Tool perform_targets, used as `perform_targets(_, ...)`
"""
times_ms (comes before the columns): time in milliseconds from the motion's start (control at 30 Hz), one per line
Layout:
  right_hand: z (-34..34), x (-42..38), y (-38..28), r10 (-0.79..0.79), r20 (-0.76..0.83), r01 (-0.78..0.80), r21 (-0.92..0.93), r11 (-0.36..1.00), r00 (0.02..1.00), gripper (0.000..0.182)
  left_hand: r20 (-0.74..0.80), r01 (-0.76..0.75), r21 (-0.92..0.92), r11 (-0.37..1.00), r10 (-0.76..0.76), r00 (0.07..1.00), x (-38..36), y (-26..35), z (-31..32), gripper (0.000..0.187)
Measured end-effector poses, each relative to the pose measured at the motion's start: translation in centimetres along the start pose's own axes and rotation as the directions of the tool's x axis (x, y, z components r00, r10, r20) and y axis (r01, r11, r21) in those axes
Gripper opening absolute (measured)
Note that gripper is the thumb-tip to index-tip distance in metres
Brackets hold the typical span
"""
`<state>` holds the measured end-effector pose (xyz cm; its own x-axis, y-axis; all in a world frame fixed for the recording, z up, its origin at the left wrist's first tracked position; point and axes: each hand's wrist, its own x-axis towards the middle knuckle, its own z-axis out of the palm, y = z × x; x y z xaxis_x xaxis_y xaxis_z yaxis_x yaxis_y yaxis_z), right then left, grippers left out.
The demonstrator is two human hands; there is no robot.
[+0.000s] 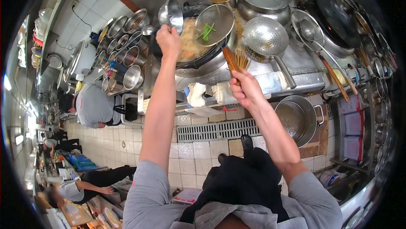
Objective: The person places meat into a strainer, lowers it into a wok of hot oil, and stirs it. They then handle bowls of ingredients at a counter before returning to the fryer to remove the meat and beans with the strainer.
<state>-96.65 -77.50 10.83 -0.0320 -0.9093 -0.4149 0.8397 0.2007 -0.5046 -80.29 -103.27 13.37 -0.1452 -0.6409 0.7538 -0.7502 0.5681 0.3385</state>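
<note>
Left grip [168, 39] clasps the steel bowl [171, 14], right grip [246, 86] the wooden handle [231, 61] of the mesh strainer [220, 16], poised over the wok [192, 64] with greens [206, 32] aboard; best kept level, bowl clear of its rim.

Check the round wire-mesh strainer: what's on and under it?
On top: slender green vegetable strips. Under the strainer: a round black metal wok, frothy tan liquid showing beside the strainer; contents directly beneath are covered.
</note>
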Motion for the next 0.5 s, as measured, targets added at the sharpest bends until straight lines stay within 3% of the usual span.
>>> perform_targets(100, 0.3, 3.0, 0.4, -0.063, -0.066, 0.051, -0.171, 0.984, 0.996, 0.008, 0.081, 0.367, -0.302, 0.88, -0.36, 0.929, -1.6, -0.3, -3.3, 0.019)
perform_targets(233, 1.2, 6.1, 1.8, -0.067, -0.113, 0.04, -0.227, 0.973, 0.991, 0.011, 0.059, 0.424, -0.564, 0.709, -0.477, 0.877, -6.6, -2.1, -7.7, 0.02)
perform_targets(300, 2.0, 7.0, 2.3, -0.041, -0.156, 0.008, -0.206, 0.978, 0.987, 0.011, 0.049, 0.414, -0.594, 0.69, -0.483, 0.874, -9.8, -3.0, -10.3, 0.019)
perform_targets(500, 2.4, 8.3, 4.8, 0.049, -0.07, -0.044, 0.063, 0.997, 0.996, 0.011, 0.107, 0.557, -0.644, 0.524, -0.659, 0.744, -18.9, -4.8, -18.1, 0.02)
